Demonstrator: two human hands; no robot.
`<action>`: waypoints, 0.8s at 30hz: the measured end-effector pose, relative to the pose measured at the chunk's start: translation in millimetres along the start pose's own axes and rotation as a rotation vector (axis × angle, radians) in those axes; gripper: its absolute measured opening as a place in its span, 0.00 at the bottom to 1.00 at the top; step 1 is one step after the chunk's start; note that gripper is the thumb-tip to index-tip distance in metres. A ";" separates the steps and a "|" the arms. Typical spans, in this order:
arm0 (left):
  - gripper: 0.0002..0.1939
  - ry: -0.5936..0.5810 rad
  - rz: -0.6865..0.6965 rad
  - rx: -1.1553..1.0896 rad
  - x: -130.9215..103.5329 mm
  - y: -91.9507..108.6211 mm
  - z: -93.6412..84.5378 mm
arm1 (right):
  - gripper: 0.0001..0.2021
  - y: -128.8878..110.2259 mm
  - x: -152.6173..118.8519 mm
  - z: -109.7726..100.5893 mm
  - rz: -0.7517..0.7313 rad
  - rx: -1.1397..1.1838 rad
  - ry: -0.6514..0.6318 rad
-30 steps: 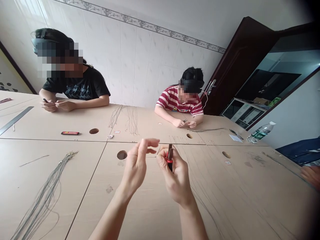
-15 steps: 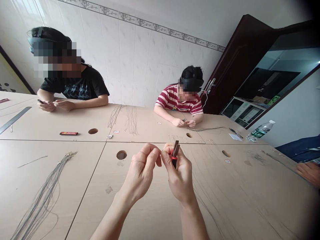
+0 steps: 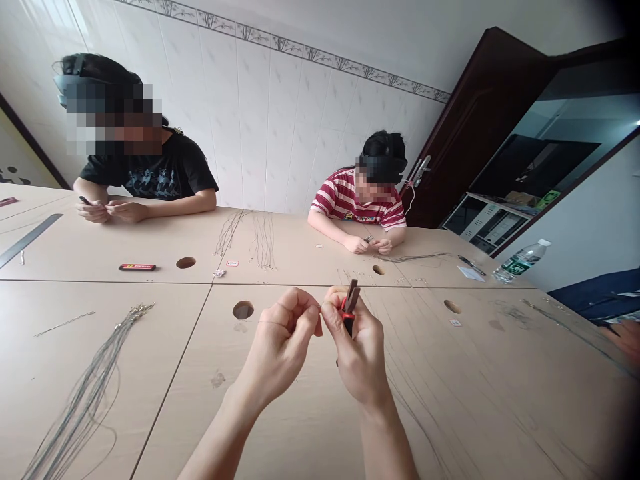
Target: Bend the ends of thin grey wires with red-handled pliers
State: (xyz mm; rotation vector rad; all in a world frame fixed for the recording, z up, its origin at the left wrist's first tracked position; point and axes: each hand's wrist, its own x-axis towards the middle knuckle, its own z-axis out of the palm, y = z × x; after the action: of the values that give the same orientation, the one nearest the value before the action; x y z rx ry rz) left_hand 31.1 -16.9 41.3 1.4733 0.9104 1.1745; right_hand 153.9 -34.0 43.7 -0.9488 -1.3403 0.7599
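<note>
Above the table's middle, my right hand is wrapped round pliers with red and black handles, their metal jaws pointing up. Its thumb and forefinger also come together at the fingertips of my left hand. That left hand is closed in a pinch; whatever lies between the fingertips is too small to make out. A thin line crosses the left hand near its forefinger. On the left lies a bundle of thin grey cords with metal ends. More loose thin cords stretch over the table right of my right hand.
Across the table sit a person in a black shirt and one in a striped shirt, both handling small things. A red-black box cutter, a steel ruler and a water bottle lie about. Another person's hand is at the right edge.
My hands stay nearly in place; my left fingers have curled slightly and the fingertips still meet. At the right edge, the other person's hand has shifted.
</note>
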 end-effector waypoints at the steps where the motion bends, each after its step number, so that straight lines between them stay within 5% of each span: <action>1: 0.10 -0.005 0.001 -0.009 0.1 0.1 -0.2 | 0.11 -0.6 -0.3 0.0 -0.005 -0.005 -0.003; 24: 0.12 0.036 -0.038 -0.076 3.2 -0.4 -0.2 | 0.11 7.5 -0.2 3.8 0.001 -0.014 -0.017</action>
State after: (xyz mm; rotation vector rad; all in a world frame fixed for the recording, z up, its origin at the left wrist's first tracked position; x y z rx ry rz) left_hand 31.6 -13.8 41.6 1.3722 0.9055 1.1983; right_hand 150.7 -30.4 36.8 -0.9559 -1.3617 0.7623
